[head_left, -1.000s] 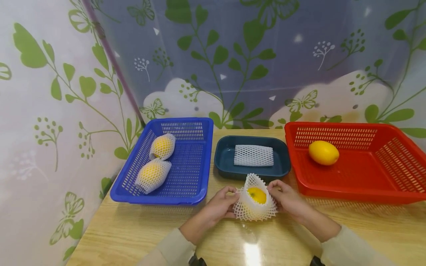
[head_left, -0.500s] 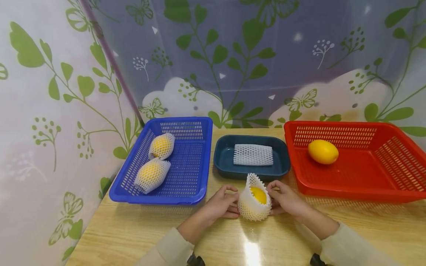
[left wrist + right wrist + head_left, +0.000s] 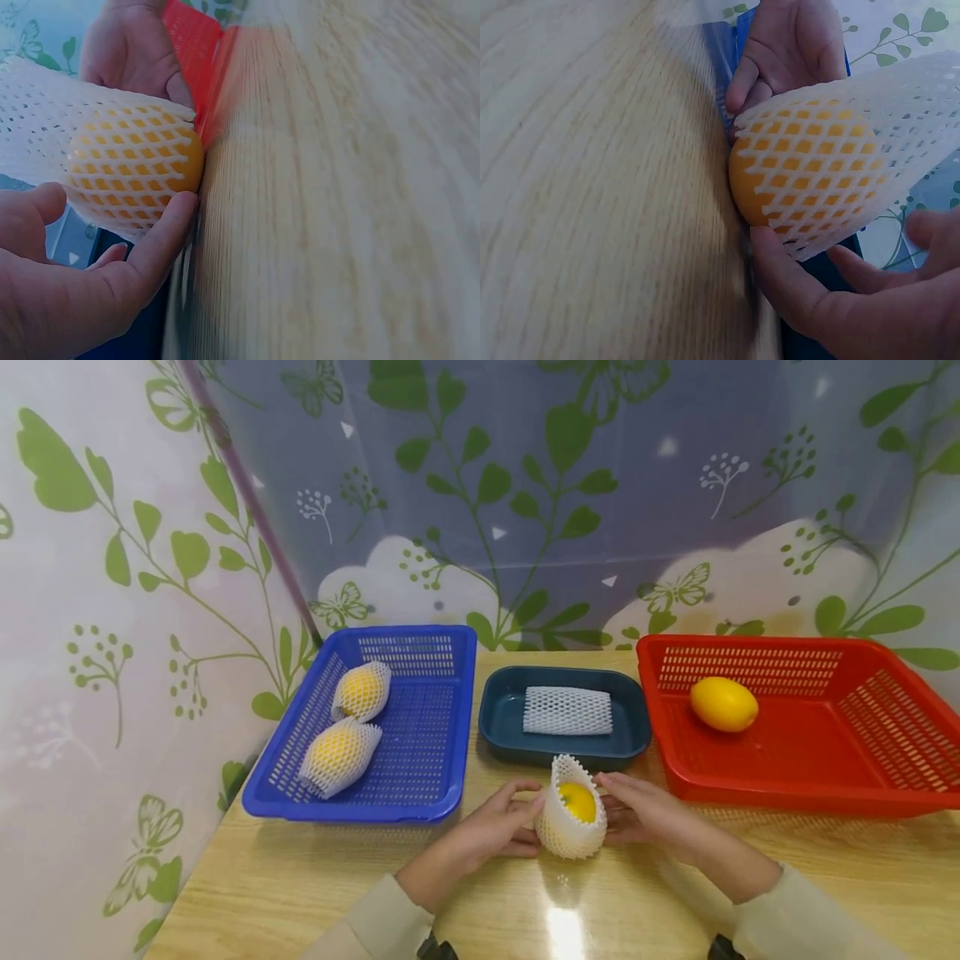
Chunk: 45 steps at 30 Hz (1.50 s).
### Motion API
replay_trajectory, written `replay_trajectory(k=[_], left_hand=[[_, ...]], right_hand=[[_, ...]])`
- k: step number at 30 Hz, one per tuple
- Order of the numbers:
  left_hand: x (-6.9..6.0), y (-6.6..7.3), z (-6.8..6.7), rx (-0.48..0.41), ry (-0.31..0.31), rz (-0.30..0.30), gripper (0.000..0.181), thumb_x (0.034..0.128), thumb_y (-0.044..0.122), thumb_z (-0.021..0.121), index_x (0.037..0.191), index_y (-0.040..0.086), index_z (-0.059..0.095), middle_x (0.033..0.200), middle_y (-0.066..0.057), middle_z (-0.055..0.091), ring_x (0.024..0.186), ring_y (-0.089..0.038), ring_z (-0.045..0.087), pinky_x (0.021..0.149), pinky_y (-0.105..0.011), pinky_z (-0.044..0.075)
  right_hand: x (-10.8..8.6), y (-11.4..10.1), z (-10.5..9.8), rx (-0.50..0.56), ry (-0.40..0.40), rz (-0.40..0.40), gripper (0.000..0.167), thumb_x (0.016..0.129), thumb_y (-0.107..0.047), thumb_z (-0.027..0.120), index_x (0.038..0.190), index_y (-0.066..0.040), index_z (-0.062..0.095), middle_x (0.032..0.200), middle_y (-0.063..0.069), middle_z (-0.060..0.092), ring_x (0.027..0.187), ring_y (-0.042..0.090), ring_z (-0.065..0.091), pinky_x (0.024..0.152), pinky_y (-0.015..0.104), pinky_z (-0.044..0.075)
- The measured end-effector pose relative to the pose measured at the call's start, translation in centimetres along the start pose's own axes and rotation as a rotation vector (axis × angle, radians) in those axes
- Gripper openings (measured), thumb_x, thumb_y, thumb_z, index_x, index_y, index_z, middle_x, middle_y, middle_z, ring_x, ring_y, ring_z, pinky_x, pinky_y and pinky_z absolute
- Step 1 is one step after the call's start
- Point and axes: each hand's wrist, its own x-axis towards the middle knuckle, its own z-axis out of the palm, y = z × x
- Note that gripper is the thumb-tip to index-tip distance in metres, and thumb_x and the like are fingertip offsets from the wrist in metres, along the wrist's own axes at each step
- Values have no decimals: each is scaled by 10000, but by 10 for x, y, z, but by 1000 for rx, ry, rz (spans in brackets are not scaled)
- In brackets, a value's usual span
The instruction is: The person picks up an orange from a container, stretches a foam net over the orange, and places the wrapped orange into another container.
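Standing on the worktop [image 3: 480, 910] in the head view, a yellow fruit [image 3: 578, 802] sits in a foam net [image 3: 564, 841] between left hand [image 3: 495, 823] and right hand [image 3: 654, 814], both grips loosely open; two netted fruits [image 3: 340, 756] lie in the blue basket [image 3: 420, 743], while a bare fruit [image 3: 723, 703] in the red basket [image 3: 810, 739] and a spare net [image 3: 567, 710] in the teal tray [image 3: 501, 727] look yet unpaired. The left wrist view shows a relaxed finger [image 3: 161, 240] touching the fruit's low end; the right wrist view, likewise.
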Motion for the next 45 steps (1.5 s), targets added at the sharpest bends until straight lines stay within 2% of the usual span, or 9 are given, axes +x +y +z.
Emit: replay_trajectory(k=[4,9,16,21,27,31,38,42,45], left_hand=[[-1,0,0,5,-17,-9,467,1020,323,507,1403,91,379,1215,-174,566,925,-261,645,849,-456,551],[-1,0,-4,-4,-66,-10,472,1029,292,490,1431,78,366,1220,-196,582,986,-292,637,881,-469,535],[0,-1,-6,-46,-110,-6,444,1015,133,511,1428,63,362,1211,-214,614,970,-272,641,912,-470,520],[0,-3,-5,-112,-126,-10,453,1029,140,480,1438,34,318,1228,-245,588,1006,-316,633,927,-488,507],[-2,-2,-3,-146,-113,-33,486,1039,240,465,1457,54,302,1192,-246,576,1034,-363,625,923,-491,508],[-3,3,-2,-243,-90,-45,526,1023,332,487,1448,71,320,1260,-266,516,1111,-423,581,933,-515,494],[-6,16,5,-408,-41,24,443,1016,316,509,1368,82,376,1367,-210,404,1215,-422,497,1002,-515,440],[-9,27,10,-426,-33,73,417,1018,280,512,1352,80,364,1319,-186,418,1137,-358,543,986,-470,468],[-10,36,11,-391,-20,100,420,1017,269,515,1357,80,356,1293,-175,444,1057,-300,579,935,-427,512]], right_hand=[[-2,0,-4,27,-90,-2,678,1042,-434,375,1457,80,218,1347,261,500,1179,315,559,953,480,494],[-3,0,-14,54,-184,-7,657,1051,-394,372,1491,50,170,1398,249,457,1226,324,528,997,504,453],[-2,4,-16,130,-286,-28,656,1052,-301,411,1515,32,86,1417,202,447,1199,296,550,1000,523,442],[-3,6,-16,167,-331,-43,646,1052,-273,417,1524,15,83,1407,192,458,1166,332,575,979,526,455],[0,7,-14,203,-351,-43,669,1046,-280,432,1524,29,81,1342,132,514,1130,321,595,965,501,475],[0,6,-12,213,-359,-94,670,1061,-305,364,1517,51,26,1373,118,483,1150,333,587,978,489,468],[0,-6,-2,267,-318,-177,696,1059,-339,349,1521,36,-11,1360,25,491,1149,284,596,986,444,471],[1,-11,4,317,-298,-241,547,1059,-319,361,1527,-81,203,1283,-29,566,1128,215,604,972,393,490],[2,-16,5,338,-305,-274,386,1065,-301,344,1439,-206,365,1272,-45,581,1126,175,595,965,369,496]])
